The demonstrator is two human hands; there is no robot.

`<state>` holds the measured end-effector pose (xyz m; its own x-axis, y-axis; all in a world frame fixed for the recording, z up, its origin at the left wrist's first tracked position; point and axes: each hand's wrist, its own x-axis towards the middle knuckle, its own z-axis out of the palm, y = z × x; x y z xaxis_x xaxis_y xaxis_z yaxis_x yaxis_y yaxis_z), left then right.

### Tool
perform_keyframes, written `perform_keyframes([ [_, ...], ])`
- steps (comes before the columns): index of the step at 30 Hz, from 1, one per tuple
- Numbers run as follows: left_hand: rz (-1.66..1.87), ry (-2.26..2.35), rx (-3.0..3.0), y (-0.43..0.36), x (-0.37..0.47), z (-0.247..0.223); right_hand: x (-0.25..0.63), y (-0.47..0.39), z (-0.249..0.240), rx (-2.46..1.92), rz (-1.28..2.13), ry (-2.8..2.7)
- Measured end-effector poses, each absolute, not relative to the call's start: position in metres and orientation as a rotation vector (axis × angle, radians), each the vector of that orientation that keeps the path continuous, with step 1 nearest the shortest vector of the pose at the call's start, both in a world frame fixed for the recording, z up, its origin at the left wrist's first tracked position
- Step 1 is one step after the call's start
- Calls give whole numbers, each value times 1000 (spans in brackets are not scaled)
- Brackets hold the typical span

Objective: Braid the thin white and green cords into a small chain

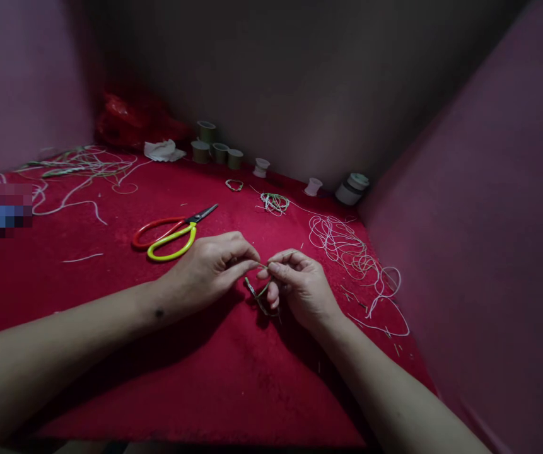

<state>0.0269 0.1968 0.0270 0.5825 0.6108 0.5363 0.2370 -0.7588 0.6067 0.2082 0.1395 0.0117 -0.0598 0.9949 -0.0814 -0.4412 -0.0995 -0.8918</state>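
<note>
Both hands meet near the middle of the red cloth, fingertips almost touching. My left hand (219,265) pinches a thin olive-green cord between thumb and forefinger. Close by on the right, my right hand (302,280) pinches the same cord, its other fingers curled under. From the fingers hangs a braided cord bracelet (256,295), pale and green, partly hidden by the right hand. Just beyond the left hand lies a pair of scissors (171,236) with one red and one yellow handle, blades pointing away to the right.
Loose pink cord (342,246) and short offcuts lie to the right. Tangled cords (86,173) spread at the far left. Along the back wall stand thread spools (200,151), a white jar (352,189), and a red plastic bag (129,120). A braided loop (234,185) and small cord bundle (275,203) lie before them.
</note>
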Motion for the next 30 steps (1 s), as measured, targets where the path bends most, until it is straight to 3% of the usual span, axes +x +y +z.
perform_keyframes([
  [6, 1003, 633, 2396, 187, 28, 30, 209, 140, 11, -947, 1435, -856],
  [13, 517, 823, 2145, 190, 27, 44, 209, 141, 13, -938, 1371, -826],
  [18, 721, 940, 2086, 192, 27, 45, 208, 139, 12, -942, 1369, -854],
  [30, 744, 766, 2614, 183, 29, 11, 207, 136, 14, -981, 1303, -875],
])
